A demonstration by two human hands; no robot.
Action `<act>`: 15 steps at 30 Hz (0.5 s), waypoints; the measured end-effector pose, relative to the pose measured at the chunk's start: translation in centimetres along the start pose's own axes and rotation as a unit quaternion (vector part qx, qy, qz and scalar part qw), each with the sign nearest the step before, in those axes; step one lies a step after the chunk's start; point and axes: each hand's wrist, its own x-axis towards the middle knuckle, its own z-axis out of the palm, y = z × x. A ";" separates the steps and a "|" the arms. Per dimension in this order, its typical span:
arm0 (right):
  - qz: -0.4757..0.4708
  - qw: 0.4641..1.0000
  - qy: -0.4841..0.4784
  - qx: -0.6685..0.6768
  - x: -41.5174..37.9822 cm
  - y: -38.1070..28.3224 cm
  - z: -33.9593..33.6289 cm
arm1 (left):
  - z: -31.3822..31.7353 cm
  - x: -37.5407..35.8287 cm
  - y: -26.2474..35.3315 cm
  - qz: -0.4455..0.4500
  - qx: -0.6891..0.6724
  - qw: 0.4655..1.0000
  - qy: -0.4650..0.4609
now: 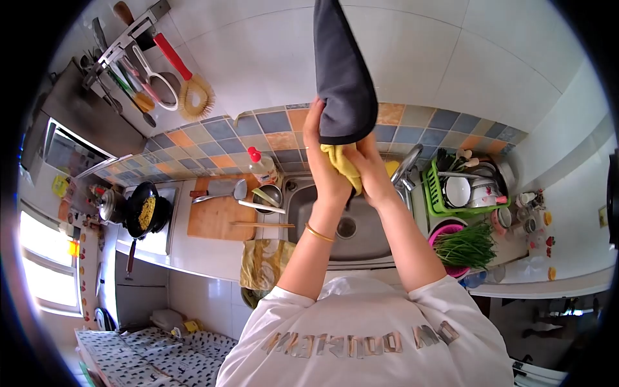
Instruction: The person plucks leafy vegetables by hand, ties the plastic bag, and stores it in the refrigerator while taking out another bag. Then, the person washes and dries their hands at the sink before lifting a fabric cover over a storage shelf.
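Note:
Both hands are raised over the metal sink (pixel 303 216), wrapped round a cloth (pixel 346 77) that is dark grey on one side and yellow on the other. My left hand (pixel 329 158) grips its lower part from the left, with a gold bangle on that wrist. From the right, my right hand (pixel 371 169) closes on the yellow lower part. The grey part stands up above both hands against the tiled wall. Behind the right hand is the faucet (pixel 407 164).
On the left are a cutting board (pixel 216 219), a spatula (pixel 240 189), a red-capped bottle (pixel 263 169) and a wok (pixel 146 213) with yellow food. On the right stand a green dish rack (pixel 435 193) and green stalks (pixel 464 246) in a pink basin.

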 end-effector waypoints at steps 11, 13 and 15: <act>0.227 0.949 -0.005 0.219 -0.7 -1.3 0.6 | 0.4 -3.3 1.3 -0.422 -0.446 0.782 0.109; 0.236 0.948 -0.023 0.212 -0.3 -0.2 -0.4 | 0.3 -3.3 1.6 -0.441 -0.410 0.794 0.084; 0.242 0.941 -0.015 0.236 -0.2 0.4 -1.1 | 0.1 -3.2 2.1 -0.436 -0.357 0.825 0.045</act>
